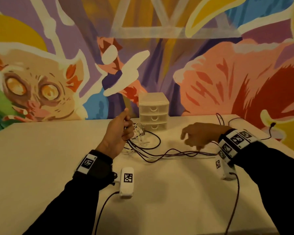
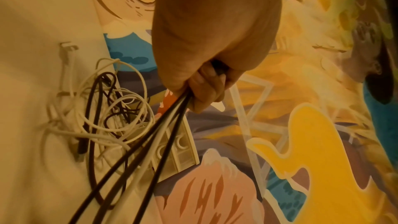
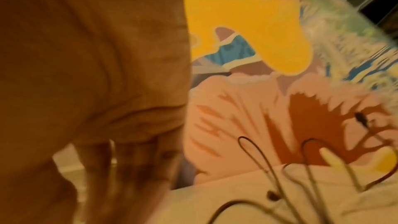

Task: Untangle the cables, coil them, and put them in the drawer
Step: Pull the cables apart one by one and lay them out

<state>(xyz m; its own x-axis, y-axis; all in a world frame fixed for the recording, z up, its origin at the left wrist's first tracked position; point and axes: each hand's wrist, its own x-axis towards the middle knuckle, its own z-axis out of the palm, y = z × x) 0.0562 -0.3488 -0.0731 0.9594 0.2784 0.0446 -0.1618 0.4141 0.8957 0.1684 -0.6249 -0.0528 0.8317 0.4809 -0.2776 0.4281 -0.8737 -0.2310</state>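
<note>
Both hands work mid-frame in the head view: the left hand (image 1: pixel 120 133) is clenched around several dark and white cables (image 1: pixel 168 154), its fingers (image 2: pixel 204 89) hiding their ends. Right hand (image 1: pixel 200 134) hovers palm-down, fingers loosely spread, grasping nothing; its wrist view is blurred. A tangle (image 2: pixel 103 117) lies on the table (image 1: pixel 41 158) before the shut drawer unit (image 1: pixel 154 111).

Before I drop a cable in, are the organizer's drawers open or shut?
Shut: all three fronts of the drawer unit sit flush.
</note>
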